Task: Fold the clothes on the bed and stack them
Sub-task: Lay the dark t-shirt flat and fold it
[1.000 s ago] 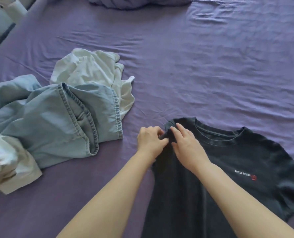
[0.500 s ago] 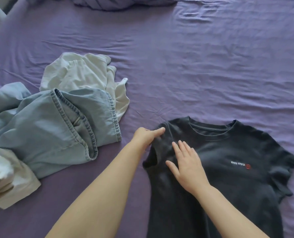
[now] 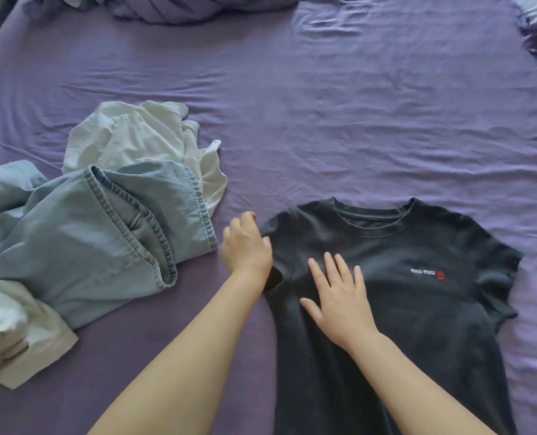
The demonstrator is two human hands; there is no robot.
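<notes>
Pressing my right hand (image 3: 339,296) flat, fingers spread, on the chest of the black T-shirt (image 3: 417,252), I am reaching my left hand (image 3: 245,246) to its near sleeve; fingers curled, grip unclear. The shirt is lying collar away from me, long axis running along my forearms, so I am judging the left hand nearer for folding that sleeve inward.

Soft, even daylight fills the frame, brightest at the upper right, where the purple sheet (image 3: 355,120) shows pale highlights along its wrinkles. Shadows are faint and diffuse, gathering under the left hand (image 3: 245,246) and in the folds of the denim (image 3: 88,246). No glare. Focus is fair at centre; the corners stretch and soften from wide-angle distortion. The black shirt (image 3: 417,309) loses detail.
</notes>
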